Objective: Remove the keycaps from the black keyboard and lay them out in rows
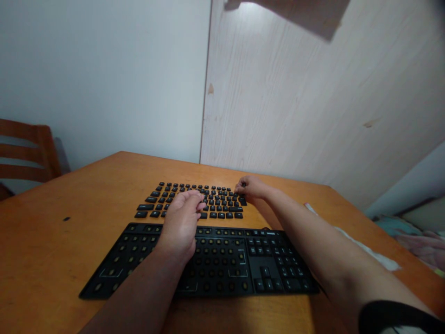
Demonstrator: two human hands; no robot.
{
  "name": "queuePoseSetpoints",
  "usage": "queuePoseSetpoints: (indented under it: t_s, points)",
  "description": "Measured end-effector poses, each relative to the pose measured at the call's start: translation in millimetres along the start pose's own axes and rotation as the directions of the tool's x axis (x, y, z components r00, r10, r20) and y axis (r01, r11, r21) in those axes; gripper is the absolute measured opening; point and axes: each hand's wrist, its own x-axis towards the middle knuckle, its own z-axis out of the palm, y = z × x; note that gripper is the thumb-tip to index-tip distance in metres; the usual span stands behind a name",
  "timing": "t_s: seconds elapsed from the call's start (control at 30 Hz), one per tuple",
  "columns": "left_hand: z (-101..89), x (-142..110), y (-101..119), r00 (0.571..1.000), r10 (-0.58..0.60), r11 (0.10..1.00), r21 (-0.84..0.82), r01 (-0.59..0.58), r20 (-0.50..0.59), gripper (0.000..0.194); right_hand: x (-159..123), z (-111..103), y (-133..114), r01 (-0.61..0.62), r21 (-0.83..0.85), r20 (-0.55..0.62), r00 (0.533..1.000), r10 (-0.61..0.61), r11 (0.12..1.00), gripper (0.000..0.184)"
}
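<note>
1. The left hand [182, 215] is hanging at six o'clock of the loose keycaps [217, 202], its wrist covering part of the keyboard [222, 258]; its fingers are curling inward, and I cannot tell whether thumb and forefinger are pinching anything.
2. The right hand [253, 186] is hovering between two and three o'clock of the keycaps, close to the outermost ones; its fingers are bending inward, and I cannot tell whether they are gripping one.
3. The keycaps are lying in rows on the wooden table [45, 264], at twelve o'clock from the keyboard.
4. The keyboard is showing bare key sockets across its main block, while the number pad [290, 264] at its three o'clock end is wearing caps.
5. A small black piece [66, 219] is lying apart, at nine o'clock from the rows.
6. A wooden chair [43, 148] is standing at ten o'clock from the keyboard.
</note>
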Motion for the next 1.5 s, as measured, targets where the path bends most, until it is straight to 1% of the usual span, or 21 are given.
queuePoseSetpoints:
  t_s: [0.23,0.43,0.53,0.73,0.9,1.13,1.33,1.5]
  points:
    - [0.5,0,0,1.000,-0.002,1.000,0.002,0.002,0.000,0.028,-5,-4,12,-0.009,0.079,-0.022,1.000,0.010,0.997,0.010]
    - [0.8,0,-1,1.000,0.004,1.000,0.017,-0.004,0.017,0.029,-17,-8,19,0.023,0.122,0.022,0.999,-0.026,0.992,0.010]
    - [0.9,0,-1,1.000,0.006,1.000,0.021,-0.007,0.021,0.028,-23,-8,20,0.037,0.127,0.039,0.998,-0.042,0.991,0.007]
    - [0.8,-1,0,1.000,0.003,1.000,0.021,-0.004,0.024,0.027,-28,-6,19,0.046,0.110,0.033,0.998,-0.050,0.993,0.007]
    - [0.9,-1,0,1.000,0.001,1.000,0.020,-0.002,0.025,0.027,-28,-9,17,0.042,0.079,0.004,0.999,-0.042,0.996,0.005]
    - [0.7,-1,0,1.000,0.002,1.000,0.016,-0.002,0.020,0.027,-27,-10,16,0.047,0.048,0.001,0.999,-0.047,0.998,0.006]
    - [-0.3,0,-2,0.999,0.006,1.000,0.015,-0.007,0.036,0.027,-17,-8,10,0.071,0.027,-0.034,0.997,-0.070,0.997,0.006]
    - [-1.3,2,-4,0.999,0.006,1.000,0.015,-0.007,0.037,0.028,-7,-8,1,0.069,-0.006,-0.010,0.998,-0.069,0.998,0.006]
